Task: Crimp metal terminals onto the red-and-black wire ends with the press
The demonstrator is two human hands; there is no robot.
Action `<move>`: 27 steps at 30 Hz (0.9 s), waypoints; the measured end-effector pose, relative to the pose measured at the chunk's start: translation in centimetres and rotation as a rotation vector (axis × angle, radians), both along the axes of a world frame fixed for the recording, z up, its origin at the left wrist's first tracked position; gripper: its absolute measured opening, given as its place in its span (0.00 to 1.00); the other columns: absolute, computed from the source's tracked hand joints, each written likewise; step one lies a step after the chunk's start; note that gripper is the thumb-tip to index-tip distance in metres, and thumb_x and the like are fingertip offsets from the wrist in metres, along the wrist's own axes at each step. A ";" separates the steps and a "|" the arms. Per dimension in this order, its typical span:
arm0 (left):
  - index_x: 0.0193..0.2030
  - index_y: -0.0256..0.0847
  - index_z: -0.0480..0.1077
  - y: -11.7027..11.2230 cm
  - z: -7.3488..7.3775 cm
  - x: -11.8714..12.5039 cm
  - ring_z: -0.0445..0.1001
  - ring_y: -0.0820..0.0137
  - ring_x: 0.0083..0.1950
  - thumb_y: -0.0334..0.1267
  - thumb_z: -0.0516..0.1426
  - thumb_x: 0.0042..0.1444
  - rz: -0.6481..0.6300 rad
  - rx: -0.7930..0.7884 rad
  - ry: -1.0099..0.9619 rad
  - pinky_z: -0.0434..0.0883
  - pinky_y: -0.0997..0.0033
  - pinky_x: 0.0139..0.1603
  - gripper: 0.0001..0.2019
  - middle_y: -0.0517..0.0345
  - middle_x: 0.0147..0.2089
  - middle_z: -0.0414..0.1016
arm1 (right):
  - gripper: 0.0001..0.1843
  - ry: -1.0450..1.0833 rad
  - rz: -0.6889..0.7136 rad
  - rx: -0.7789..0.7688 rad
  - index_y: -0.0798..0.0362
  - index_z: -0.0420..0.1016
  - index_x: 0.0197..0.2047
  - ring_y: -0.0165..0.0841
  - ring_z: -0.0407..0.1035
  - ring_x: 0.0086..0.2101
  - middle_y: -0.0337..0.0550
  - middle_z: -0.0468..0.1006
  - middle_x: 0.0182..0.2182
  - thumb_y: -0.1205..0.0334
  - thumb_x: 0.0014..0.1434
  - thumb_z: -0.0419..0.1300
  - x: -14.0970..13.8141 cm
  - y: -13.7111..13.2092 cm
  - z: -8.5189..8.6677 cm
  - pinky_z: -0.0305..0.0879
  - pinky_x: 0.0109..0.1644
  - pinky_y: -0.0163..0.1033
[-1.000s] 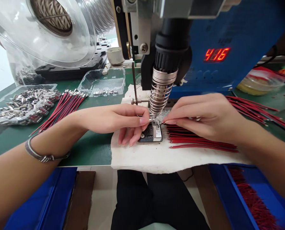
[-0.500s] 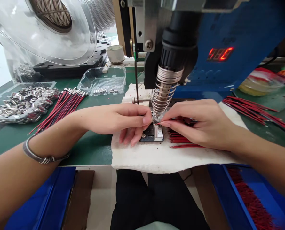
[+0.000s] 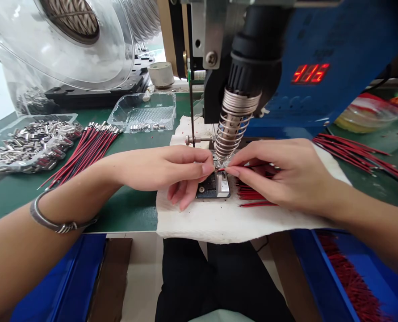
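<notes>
Under the spring-wrapped soldering iron (image 3: 231, 120), my two hands meet fingertip to fingertip. My right hand (image 3: 279, 172) pinches a thin red wire (image 3: 221, 169) between thumb and forefinger, its end close to the iron's tip. My left hand (image 3: 172, 167) is closed in a thumb-and-forefinger pinch at the left of the tip, other fingers curled loosely below. What it holds is too small and covered to make out. Just beneath the fingertips stands a small metal block (image 3: 222, 185) on a dark base plate (image 3: 207, 188). Several red wires (image 3: 252, 191) lie under my right hand.
A white cloth (image 3: 215, 221) covers the bench edge. To the left are a tray of small metal cylinders (image 3: 39, 138), a bundle of red and black wires (image 3: 88, 150) and a clear plastic tray (image 3: 143, 112). More wires (image 3: 356, 154) lie right, beside a blue machine (image 3: 302, 103).
The red display now shows brighter, fuller digits. Both hands stay almost in place at the iron's tip. The iron and the blue machine appear slightly further right in the view.
</notes>
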State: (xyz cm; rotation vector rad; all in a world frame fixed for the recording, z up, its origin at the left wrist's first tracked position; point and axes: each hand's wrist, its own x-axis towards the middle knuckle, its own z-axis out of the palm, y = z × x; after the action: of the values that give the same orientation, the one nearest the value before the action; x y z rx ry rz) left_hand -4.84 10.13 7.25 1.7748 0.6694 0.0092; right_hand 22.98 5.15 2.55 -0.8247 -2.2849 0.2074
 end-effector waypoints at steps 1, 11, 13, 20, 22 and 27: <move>0.32 0.47 0.66 0.0 0.0 0.0 0.79 0.67 0.27 0.55 0.65 0.82 -0.003 -0.003 0.007 0.78 0.73 0.33 0.26 0.56 0.26 0.84 | 0.10 0.003 -0.003 0.000 0.44 0.90 0.48 0.36 0.82 0.30 0.38 0.91 0.35 0.60 0.84 0.67 0.0 -0.1 0.0 0.83 0.42 0.43; 0.33 0.47 0.64 -0.1 0.0 0.1 0.80 0.67 0.27 0.54 0.66 0.80 0.022 -0.021 0.018 0.78 0.73 0.32 0.25 0.55 0.28 0.87 | 0.08 0.052 0.035 0.080 0.49 0.89 0.48 0.37 0.90 0.40 0.42 0.95 0.41 0.67 0.83 0.69 -0.3 -0.3 -0.1 0.85 0.47 0.42; 0.33 0.47 0.64 -0.3 0.1 0.1 0.79 0.68 0.27 0.53 0.64 0.80 0.032 -0.016 0.034 0.77 0.73 0.32 0.24 0.55 0.28 0.87 | 0.08 0.051 0.024 0.090 0.49 0.89 0.48 0.36 0.88 0.38 0.41 0.95 0.40 0.67 0.83 0.69 -0.3 -0.3 -0.1 0.86 0.47 0.42; 0.34 0.48 0.63 -0.7 0.6 0.3 0.79 0.67 0.27 0.48 0.61 0.79 0.087 0.008 0.088 0.77 0.71 0.34 0.20 0.57 0.28 0.86 | 0.07 0.071 0.033 0.134 0.50 0.88 0.47 0.31 0.83 0.33 0.37 0.93 0.38 0.68 0.82 0.71 -0.4 -0.1 -0.4 0.82 0.45 0.38; 0.35 0.48 0.63 -0.7 0.5 0.2 0.80 0.66 0.28 0.48 0.62 0.78 0.093 0.007 0.089 0.77 0.70 0.34 0.19 0.56 0.29 0.87 | 0.07 0.070 0.035 0.137 0.50 0.87 0.47 0.32 0.84 0.34 0.37 0.93 0.38 0.68 0.82 0.72 -0.4 -0.1 -0.4 0.81 0.45 0.37; 0.36 0.49 0.63 -0.5 0.3 0.0 0.82 0.65 0.28 0.47 0.60 0.78 0.088 0.017 0.086 0.79 0.70 0.35 0.17 0.56 0.30 0.89 | 0.09 0.045 0.008 0.116 0.46 0.87 0.47 0.34 0.85 0.34 0.37 0.93 0.39 0.67 0.83 0.70 -0.3 -0.3 -0.4 0.84 0.46 0.40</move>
State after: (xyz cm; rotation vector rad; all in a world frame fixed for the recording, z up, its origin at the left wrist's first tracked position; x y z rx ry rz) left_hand -4.80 9.62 7.50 1.7686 0.8118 -0.0017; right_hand 22.70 4.90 2.20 -0.7438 -2.2358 0.0955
